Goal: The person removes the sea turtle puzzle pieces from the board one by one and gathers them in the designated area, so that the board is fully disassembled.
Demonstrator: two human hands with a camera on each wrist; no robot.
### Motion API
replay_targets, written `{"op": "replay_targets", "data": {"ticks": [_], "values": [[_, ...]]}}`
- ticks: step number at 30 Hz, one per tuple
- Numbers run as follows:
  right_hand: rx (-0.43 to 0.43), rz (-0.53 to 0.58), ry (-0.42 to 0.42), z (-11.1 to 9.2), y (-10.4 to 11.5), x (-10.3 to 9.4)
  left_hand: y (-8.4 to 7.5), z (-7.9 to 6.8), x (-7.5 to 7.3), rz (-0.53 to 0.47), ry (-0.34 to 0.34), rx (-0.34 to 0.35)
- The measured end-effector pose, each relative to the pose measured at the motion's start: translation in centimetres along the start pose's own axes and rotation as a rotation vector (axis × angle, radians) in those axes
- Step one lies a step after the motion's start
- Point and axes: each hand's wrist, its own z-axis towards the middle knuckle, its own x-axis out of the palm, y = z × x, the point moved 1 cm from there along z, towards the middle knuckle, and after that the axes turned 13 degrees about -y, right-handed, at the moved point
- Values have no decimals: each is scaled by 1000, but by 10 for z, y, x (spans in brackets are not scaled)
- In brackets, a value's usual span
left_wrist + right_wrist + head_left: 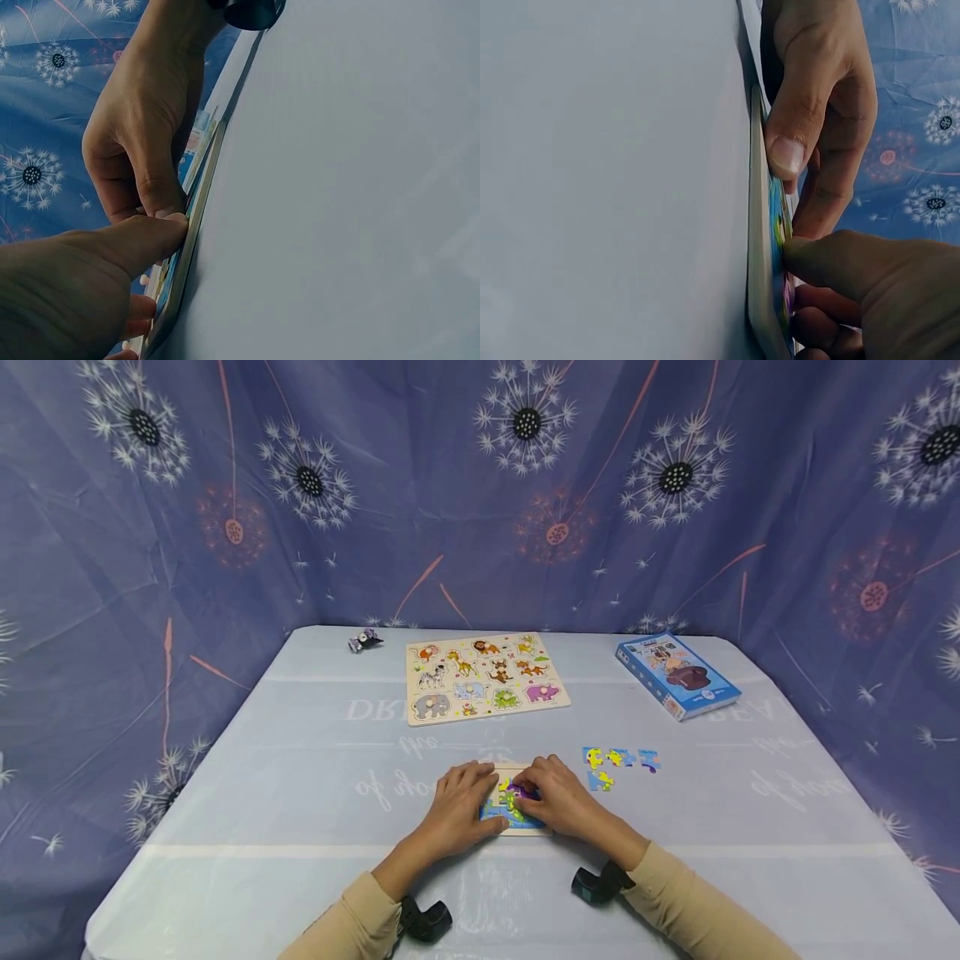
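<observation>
A small framed jigsaw board [525, 832] lies on the table close to the person, partly filled with blue, green and yellow pieces. My left hand [462, 806] holds the board along its left side, thumb low on the front part and fingertips by the back corner. Over the board's right half, my right hand [561, 797] pinches a purple jigsaw piece [523, 792], which the fingers partly cover. In the right wrist view, the right thumb [817, 259] touches the puzzle surface. Several loose jigsaw pieces [602, 779] lie right of the board.
Behind the hands lies a large wooden animal puzzle [480, 683] with knobs. A blue box [678, 675] sits at the back right, and a small dark-and-silver object [365, 641] at the back left. A dandelion-patterned curtain [420, 485] borders the table.
</observation>
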Motion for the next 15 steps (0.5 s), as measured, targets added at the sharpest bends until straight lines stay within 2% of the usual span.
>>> {"op": "replay_targets", "data": {"ticks": [7, 15], "values": [[-2, -2, 6, -1, 0, 0, 1, -1, 1, 7, 1, -7], [72, 34, -20, -3, -3, -13, 1, 0, 0, -3, -2, -4]]}}
